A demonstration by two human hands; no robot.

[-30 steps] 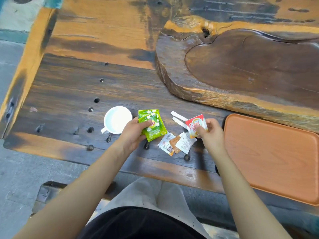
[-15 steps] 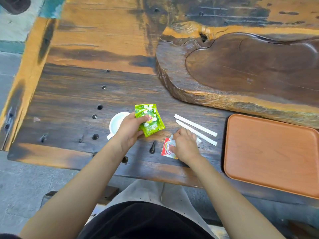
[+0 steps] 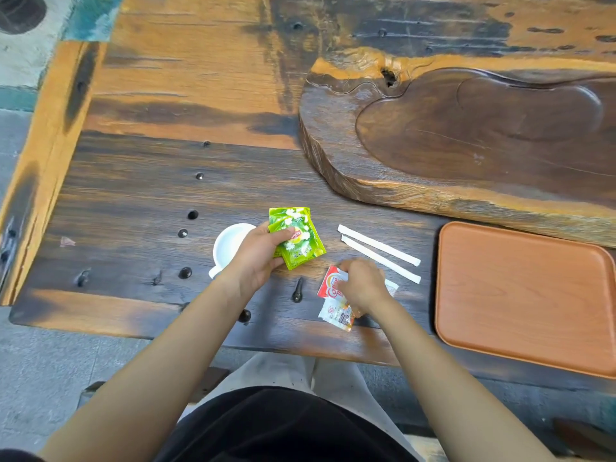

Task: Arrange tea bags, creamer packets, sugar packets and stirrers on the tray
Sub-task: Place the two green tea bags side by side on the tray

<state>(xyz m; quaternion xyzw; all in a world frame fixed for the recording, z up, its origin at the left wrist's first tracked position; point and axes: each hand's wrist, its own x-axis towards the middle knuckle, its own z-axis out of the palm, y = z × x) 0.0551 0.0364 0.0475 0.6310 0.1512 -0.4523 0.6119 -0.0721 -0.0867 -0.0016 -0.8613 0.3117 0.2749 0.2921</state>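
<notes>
My left hand (image 3: 258, 253) holds two green tea bags (image 3: 297, 240) a little above the table, thumb across their front. My right hand (image 3: 361, 285) lies on a small pile of packets and grips the red and white creamer packet (image 3: 328, 284). A white and orange sugar packet (image 3: 336, 315) sticks out from under the hand toward me, and another white packet corner (image 3: 392, 288) shows at its right. Two white wrapped stirrers (image 3: 380, 253) lie side by side between the pile and the orange tray (image 3: 520, 295), which holds nothing.
A white cup (image 3: 230, 245) stands just left of my left hand, partly behind it. A thick dark carved wooden slab (image 3: 466, 145) fills the back right. Bolt holes dot the dark tabletop. The table's near edge runs below my wrists.
My right hand came down from holding the creamer packet up and now presses it onto the pile of packets. The stirrers are uncovered. My left hand keeps the tea bags.
</notes>
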